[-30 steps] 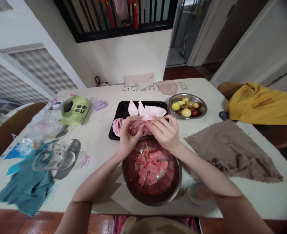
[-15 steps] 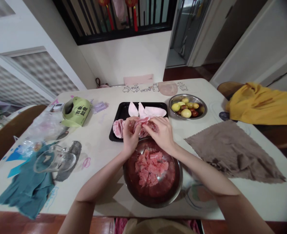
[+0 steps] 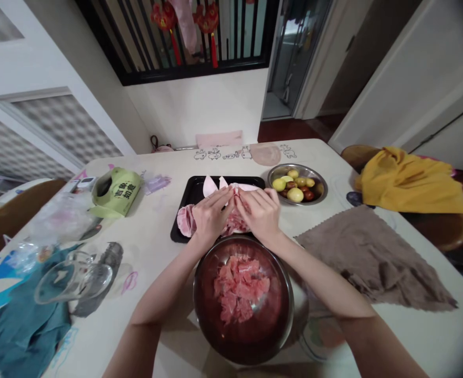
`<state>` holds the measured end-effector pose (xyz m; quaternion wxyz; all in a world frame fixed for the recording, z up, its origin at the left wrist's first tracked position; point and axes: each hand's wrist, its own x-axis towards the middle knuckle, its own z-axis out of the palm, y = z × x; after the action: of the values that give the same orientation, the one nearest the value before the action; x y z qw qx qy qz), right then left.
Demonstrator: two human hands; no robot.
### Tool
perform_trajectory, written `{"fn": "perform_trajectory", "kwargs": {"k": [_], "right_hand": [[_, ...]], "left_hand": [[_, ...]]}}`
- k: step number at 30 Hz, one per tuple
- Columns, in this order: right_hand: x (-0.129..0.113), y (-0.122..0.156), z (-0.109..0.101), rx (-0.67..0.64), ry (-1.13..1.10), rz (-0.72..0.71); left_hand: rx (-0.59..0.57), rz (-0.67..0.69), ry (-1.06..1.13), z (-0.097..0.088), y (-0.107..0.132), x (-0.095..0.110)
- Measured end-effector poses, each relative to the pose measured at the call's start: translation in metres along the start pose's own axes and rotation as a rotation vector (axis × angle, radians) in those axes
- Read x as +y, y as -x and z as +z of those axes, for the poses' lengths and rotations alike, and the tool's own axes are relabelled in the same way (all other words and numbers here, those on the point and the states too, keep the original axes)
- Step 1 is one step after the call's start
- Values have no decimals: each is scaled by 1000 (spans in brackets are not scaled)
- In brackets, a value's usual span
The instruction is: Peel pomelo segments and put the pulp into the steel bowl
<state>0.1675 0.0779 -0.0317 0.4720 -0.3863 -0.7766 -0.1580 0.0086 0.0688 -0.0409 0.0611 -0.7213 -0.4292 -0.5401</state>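
Both hands meet above the near side of a black tray [image 3: 194,190]. My left hand [image 3: 211,214] and my right hand [image 3: 261,214] pinch a piece of red pomelo [image 3: 236,193] between their fingertips; the fingers hide most of it. More pomelo flesh [image 3: 235,223] shows below the hands. At the tray's left end lies a pomelo chunk [image 3: 186,220] with pale membrane. Pale pink peel pieces [image 3: 210,186] rest along the tray's back. Directly below my wrists, a steel bowl [image 3: 288,315] holds loose red pomelo pulp [image 3: 241,286].
A smaller steel bowl [image 3: 324,195] of yellow and dark red fruit stands right of the tray. A brown cloth [image 3: 373,257] lies to the right. On the left are a glass pitcher [image 3: 74,281], a teal cloth [image 3: 27,331] and a green bag [image 3: 119,191].
My fingers have drawn closer together over the pomelo piece, and the hands cover more of the peel behind. The view has tilted up slightly, so the table sits lower.
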Motion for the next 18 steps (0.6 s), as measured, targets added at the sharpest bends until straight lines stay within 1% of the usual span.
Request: {"fn": "perform_trajectory", "kwargs": {"k": [4, 7, 9, 11, 15, 16, 18], "right_hand": [[-1, 4, 1, -3, 10, -34], [0, 8, 2, 24, -14, -37], [1, 10, 2, 24, -68, -3], [2, 10, 2, 25, -133, 59], [2, 7, 0, 57, -210, 177], [2, 7, -1, 59, -217, 191], [2, 6, -2, 57, -211, 192]], "left_hand": [[-41, 14, 6, -6, 3, -1], [-25, -5, -9, -8, 5, 3], [-8, -44, 15, -9, 6, 6], [-4, -139, 91, -9, 7, 10], [-21, -443, 394, -9, 6, 14], [-25, -494, 468, -9, 5, 15], [-27, -542, 552, -8, 4, 16]]}}
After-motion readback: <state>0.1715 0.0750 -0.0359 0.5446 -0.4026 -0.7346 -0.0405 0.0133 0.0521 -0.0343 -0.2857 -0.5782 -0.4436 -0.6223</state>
